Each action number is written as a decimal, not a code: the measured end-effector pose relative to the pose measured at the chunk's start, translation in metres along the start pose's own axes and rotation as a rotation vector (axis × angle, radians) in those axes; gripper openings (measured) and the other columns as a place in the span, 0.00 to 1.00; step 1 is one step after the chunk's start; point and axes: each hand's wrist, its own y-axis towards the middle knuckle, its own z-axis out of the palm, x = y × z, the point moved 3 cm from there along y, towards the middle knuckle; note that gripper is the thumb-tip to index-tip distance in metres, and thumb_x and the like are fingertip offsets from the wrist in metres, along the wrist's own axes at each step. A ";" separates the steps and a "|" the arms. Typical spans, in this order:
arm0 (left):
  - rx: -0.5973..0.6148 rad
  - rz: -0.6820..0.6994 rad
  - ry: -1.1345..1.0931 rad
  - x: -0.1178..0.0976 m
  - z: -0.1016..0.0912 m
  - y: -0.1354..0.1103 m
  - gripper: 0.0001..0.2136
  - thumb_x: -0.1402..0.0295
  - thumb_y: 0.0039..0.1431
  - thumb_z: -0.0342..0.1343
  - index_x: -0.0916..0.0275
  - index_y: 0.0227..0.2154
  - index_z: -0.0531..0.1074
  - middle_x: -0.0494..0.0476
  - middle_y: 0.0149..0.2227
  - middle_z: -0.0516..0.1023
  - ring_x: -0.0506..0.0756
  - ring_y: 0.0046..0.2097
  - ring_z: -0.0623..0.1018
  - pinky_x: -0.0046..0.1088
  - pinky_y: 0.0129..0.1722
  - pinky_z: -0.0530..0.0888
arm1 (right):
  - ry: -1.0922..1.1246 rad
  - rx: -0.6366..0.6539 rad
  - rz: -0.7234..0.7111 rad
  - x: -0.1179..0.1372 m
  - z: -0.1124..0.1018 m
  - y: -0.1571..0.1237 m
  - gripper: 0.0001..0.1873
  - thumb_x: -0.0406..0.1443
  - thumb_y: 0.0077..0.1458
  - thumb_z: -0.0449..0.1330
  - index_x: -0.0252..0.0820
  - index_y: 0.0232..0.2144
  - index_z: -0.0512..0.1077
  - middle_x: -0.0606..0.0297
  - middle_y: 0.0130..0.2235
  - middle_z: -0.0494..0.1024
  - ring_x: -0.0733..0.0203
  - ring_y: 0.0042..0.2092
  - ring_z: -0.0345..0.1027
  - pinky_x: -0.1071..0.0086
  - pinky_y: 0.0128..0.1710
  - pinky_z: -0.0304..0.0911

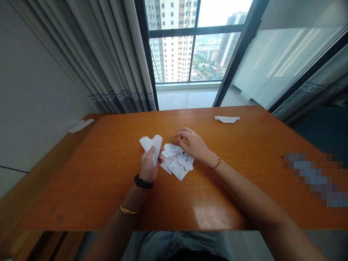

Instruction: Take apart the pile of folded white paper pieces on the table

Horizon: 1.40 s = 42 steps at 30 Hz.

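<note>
Far left, on the low ledge by the wall, lies a small white paper scrap [81,125], well apart from everything else. Next comes the left hand [149,167], raised just above the wooden bench [108,188] and closed around a folded white paper piece [151,144], whose two rounded lobes stick up above the fingers. A black band and a gold bangle sit on that forearm. Just beside it, to the right, a heap of folded white papers [176,162] lies flat on the bench near its middle. The right hand [193,144] hovers over the far edge of that heap, fingers loosely curled and gripping nothing; whether they touch the papers I cannot tell. Farther right, near the window edge, rests another folded white paper [226,119].
</note>
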 end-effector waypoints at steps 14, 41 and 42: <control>-0.192 0.189 -0.069 -0.015 -0.008 0.005 0.12 0.62 0.53 0.55 0.65 0.35 0.67 0.55 0.29 0.78 0.46 0.18 0.68 0.23 0.18 0.62 | -0.460 0.416 0.051 0.049 0.083 -0.029 0.13 0.28 0.58 0.48 0.32 0.36 0.73 0.46 0.36 0.76 0.49 0.37 0.68 0.64 0.30 0.59; 0.220 -0.063 -0.069 0.016 0.021 -0.017 0.20 0.56 0.56 0.58 0.61 0.47 0.69 0.60 0.42 0.77 0.53 0.36 0.75 0.24 0.28 0.70 | 0.603 -0.001 0.561 0.010 0.043 -0.015 0.11 0.43 0.50 0.61 0.40 0.29 0.69 0.67 0.28 0.73 0.66 0.28 0.67 0.73 0.27 0.62; 0.211 -0.058 -0.047 0.015 0.021 -0.017 0.17 0.58 0.56 0.59 0.62 0.45 0.70 0.58 0.38 0.77 0.51 0.32 0.74 0.22 0.26 0.68 | 0.512 -0.010 0.543 0.008 0.039 -0.015 0.12 0.43 0.48 0.62 0.40 0.30 0.70 0.66 0.30 0.73 0.66 0.29 0.66 0.72 0.29 0.62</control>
